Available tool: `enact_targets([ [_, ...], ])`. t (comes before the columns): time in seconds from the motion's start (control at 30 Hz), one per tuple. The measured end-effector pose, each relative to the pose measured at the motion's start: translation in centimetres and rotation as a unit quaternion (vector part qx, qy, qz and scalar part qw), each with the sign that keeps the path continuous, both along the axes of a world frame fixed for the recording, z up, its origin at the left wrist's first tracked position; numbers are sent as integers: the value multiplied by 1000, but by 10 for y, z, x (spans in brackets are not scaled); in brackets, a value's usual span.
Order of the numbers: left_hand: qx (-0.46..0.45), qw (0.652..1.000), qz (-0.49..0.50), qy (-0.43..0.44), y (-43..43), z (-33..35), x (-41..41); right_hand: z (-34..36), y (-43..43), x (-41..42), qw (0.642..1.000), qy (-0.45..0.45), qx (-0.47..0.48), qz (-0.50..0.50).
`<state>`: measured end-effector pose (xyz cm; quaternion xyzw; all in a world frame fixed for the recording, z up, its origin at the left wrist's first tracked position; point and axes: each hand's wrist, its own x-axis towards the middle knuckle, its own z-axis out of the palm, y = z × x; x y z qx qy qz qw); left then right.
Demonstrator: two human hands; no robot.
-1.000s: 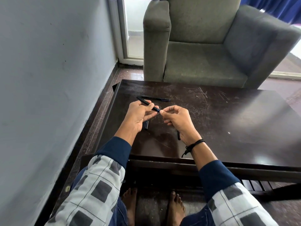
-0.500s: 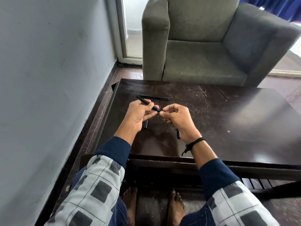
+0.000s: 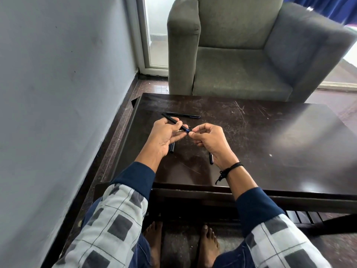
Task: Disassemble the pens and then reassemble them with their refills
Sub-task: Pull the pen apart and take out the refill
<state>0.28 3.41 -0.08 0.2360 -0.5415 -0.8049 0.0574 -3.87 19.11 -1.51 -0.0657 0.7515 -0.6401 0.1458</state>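
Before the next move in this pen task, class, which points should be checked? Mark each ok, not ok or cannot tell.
1. Slim black pen barrel gripped firmly in the left hand: ok.
2. Right hand, fingers pinching the barrel's blue end: ok.
3. Refill seated inside the barrel: cannot tell.
4. Second black pen lying on the dark wooden table, away from both hands: ok.
5. Short black piece under the left hand and short black piece beside the right wrist, both on the table: ok.
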Motion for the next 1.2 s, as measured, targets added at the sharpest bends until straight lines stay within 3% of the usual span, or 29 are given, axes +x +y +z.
enact_targets([
  [0.6, 5, 1000, -1, 1, 0, -2, -1, 1, 0, 1, 1000, 12, -8, 3],
  [1.2, -4, 1000, 11, 6, -2, 1, -1, -1, -2, 0, 997, 48, 59, 24],
])
